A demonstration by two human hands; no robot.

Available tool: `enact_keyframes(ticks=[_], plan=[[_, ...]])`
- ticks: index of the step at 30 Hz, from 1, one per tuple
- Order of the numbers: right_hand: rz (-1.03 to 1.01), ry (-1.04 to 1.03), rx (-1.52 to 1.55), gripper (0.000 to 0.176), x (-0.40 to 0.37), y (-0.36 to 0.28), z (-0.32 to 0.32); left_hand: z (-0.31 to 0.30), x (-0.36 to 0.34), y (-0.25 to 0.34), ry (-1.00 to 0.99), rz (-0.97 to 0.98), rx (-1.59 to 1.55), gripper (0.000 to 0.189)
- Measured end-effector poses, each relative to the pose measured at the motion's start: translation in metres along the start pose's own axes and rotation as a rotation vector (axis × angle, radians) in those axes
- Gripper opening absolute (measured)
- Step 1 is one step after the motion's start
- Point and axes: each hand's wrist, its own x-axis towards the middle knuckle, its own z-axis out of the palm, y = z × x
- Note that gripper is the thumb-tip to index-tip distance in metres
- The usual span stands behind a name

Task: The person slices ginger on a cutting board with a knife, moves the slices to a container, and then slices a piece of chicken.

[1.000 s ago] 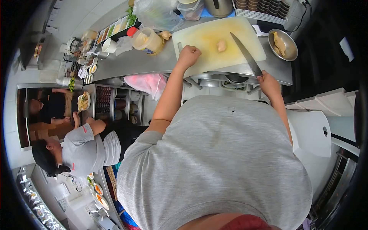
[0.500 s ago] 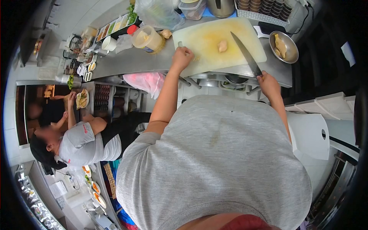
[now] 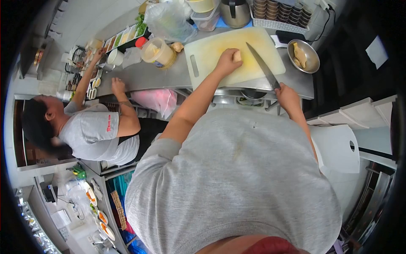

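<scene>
Gripping the knife (image 3: 263, 67): the right hand (image 3: 288, 98), fingers wrapped around a handle mostly hidden in the fist, at the board's near right side.
Blade: slanting over the right part of the cutting board (image 3: 270, 64), tip pointing away from the worker; contact with the board cannot be told.
Pale piece (image 3: 237, 56): at mid-board, left of the blade, partly covered by the left hand (image 3: 229, 62), whose bent fingers close on it.
Metal bowl (image 3: 314, 63): just beyond the board's right edge, yellowish pieces inside.
Plastic tub (image 3: 157, 53): left of the board, near a red lid (image 3: 141, 42).
Co-worker (image 3: 95, 129): at left, in a gray shirt, one arm stretched toward the food trays.
</scene>
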Motion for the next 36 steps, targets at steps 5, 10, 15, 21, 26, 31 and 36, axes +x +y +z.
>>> enact_keyframes(ticks=[5, 10, 15, 21, 26, 31, 36], plan=[[0.016, 0.004, 0.008, 0.024, 0.002, 0.002, 0.003, -0.032, -0.021, 0.068, 0.044, -0.116, -0.776, 0.053], [0.003, 0.000, 0.017, 0.025, 0.004, 0.002, 0.004, -0.061, -0.037, 0.105, 0.112, 0.005, -0.897, 0.052], [0.006, 0.013, 0.007, 0.025, 0.002, -0.003, 0.003, -0.077, -0.045, 0.121, 0.122, 0.070, -0.931, 0.053], [0.024, -0.006, -0.003, 0.026, 0.001, -0.005, 0.000, -0.086, -0.052, 0.125, 0.007, 0.143, -1.159, 0.045], [0.037, -0.024, -0.005, 0.027, 0.003, -0.006, 0.000, -0.089, -0.053, 0.124, -0.136, 0.102, -1.525, 0.047], [0.019, -0.006, 0.000, 0.026, 0.001, -0.005, 0.000, -0.086, -0.055, 0.131, -0.145, 0.074, -1.549, 0.047], [-0.006, 0.021, 0.010, 0.025, 0.004, 0.000, 0.007, -0.075, -0.054, 0.130, 0.045, 0.011, -1.119, 0.046]])
